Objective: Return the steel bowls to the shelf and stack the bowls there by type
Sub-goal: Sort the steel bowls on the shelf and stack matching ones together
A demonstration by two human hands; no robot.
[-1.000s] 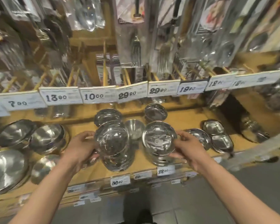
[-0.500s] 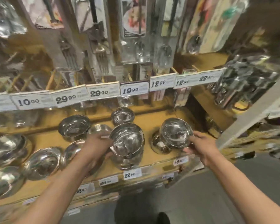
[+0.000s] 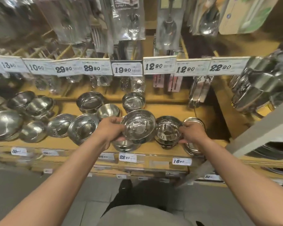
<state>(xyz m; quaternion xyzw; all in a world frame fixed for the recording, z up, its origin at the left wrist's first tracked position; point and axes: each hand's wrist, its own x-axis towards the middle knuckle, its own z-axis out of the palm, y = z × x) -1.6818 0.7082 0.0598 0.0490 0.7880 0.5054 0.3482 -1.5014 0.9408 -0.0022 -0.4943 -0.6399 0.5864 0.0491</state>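
Steel bowls crowd the wooden shelf [image 3: 170,111], and two of them are in the person's grip. The left hand [image 3: 110,129] clasps the near-left rim of a wide bowl [image 3: 138,126], thumb over the edge, holding it tilted above a stack of like bowls [image 3: 126,145] just under the hand. The right hand [image 3: 192,132] closes its fingers on the right side of a smaller, deeper bowl [image 3: 167,129] that sits atop its own short stack; whether it is lifted clear or resting I cannot tell. The two held bowls are just beside each other, between the hands.

Behind the left hand stand three more bowls: a small one [image 3: 108,110] nearest the knuckles, a broad one [image 3: 90,101] beyond it to the left, and a straight-walled one [image 3: 134,101] beyond the wide bowl. To the left of the left hand lie two bowls side by side [image 3: 82,128] [image 3: 60,124], with a blurred cluster farther left that I cannot count. Just right of the right hand, flat steel dishes [image 3: 194,122] show partly behind it.

Above both hands runs a row of eight readable price tags [image 3: 127,69], with packaged utensils [image 3: 131,18] hanging over them
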